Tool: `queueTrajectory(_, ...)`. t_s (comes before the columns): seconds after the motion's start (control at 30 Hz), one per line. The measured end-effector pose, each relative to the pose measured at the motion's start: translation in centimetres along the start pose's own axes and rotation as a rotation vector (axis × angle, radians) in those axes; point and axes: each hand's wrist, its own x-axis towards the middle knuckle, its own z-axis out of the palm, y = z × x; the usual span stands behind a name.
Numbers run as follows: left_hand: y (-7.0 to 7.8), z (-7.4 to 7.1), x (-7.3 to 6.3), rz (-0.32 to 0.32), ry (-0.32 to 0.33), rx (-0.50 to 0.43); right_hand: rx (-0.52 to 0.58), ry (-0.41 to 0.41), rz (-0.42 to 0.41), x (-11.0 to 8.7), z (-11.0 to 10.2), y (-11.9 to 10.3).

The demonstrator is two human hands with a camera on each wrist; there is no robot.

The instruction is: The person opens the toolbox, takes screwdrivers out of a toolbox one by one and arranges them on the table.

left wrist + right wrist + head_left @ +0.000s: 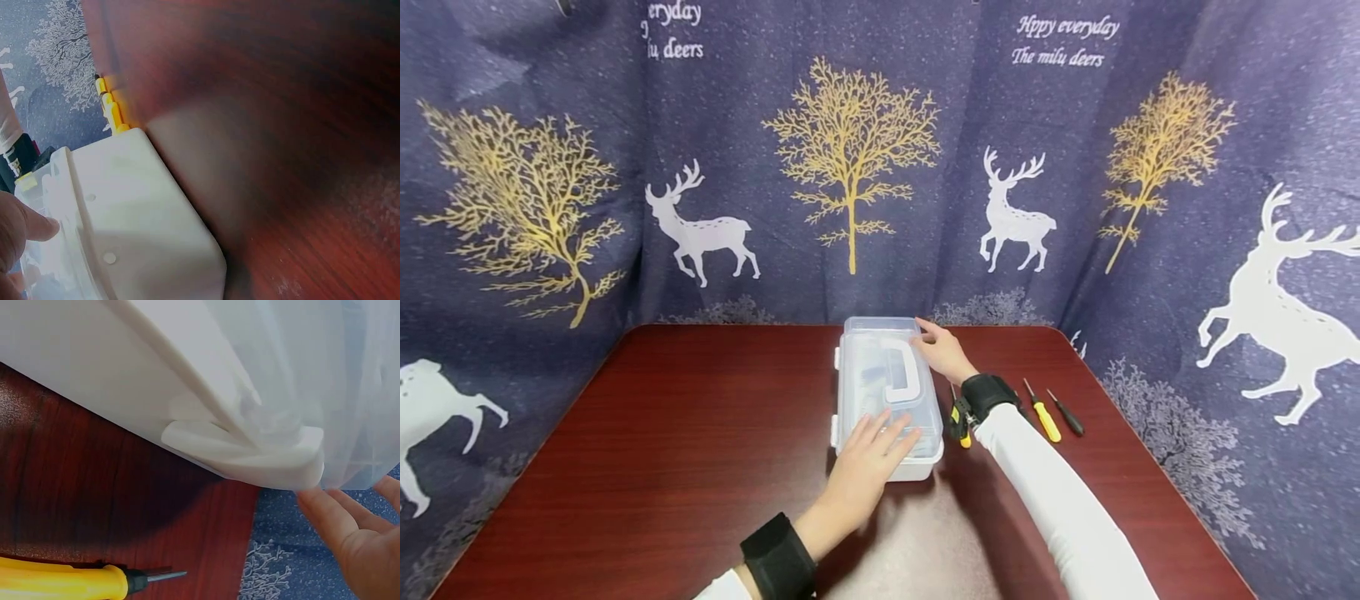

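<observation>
A storage box (874,417) with a clear lid and a white base stands upright on the table, a white carrying handle (912,371) folded flat on its lid. My left hand (868,458) rests on the near end of the lid with fingers spread; the left wrist view shows its thumb (40,226) against the lid's rim. At the far right corner, my right hand (946,354) touches the lid's edge with fairly straight fingers. In the right wrist view its fingertips are right by a white latch (250,453) on the box's side.
Right of the box lie several screwdrivers: a yellow one (1043,417), a black one (1067,415), and others partly hidden by the right wrist. The dark red wooden table (700,433) ends at a blue curtain (895,287) printed with deer and trees.
</observation>
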Motion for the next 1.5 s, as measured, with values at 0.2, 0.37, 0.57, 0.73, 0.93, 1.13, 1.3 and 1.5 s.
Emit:
queueTrajectory(0.2,-0.9,-0.1,-0.6,0.027,0.059,-0.027,-0.002,0.023,0.000,-0.2,0.0,0.1)
queueTrajectory(0.37,-1.6,-0.2,-1.0,0.038,0.087,-0.046,-0.019,0.066,-0.005,-0.6,0.0,0.0)
queueTrajectory(0.57,-2.3,0.0,-1.7,0.050,0.138,-0.054,0.009,0.076,0.013,-1.0,0.1,0.5)
queueTrajectory(0.73,-2.7,-0.1,-2.4,0.021,0.138,-0.089,-0.005,0.098,-0.006,-1.0,0.3,1.1)
queueTrajectory(0.93,-3.2,-0.4,-3.1,-0.011,0.142,-0.122,0.022,0.127,-0.032,-1.0,0.9,1.4)
queueTrajectory(1.13,-3.5,-0.6,-3.5,-0.064,0.172,-0.143,0.022,0.169,-0.039,-1.9,1.4,1.6)
queueTrajectory(1.3,-3.1,-0.4,-3.3,-0.138,0.208,-0.148,0.061,0.209,-0.060,-2.7,1.7,1.9)
queueTrajectory(1.5,-2.6,-0.5,-2.8,-0.233,0.226,-0.098,0.136,0.246,-0.071,-3.6,2.1,2.3)
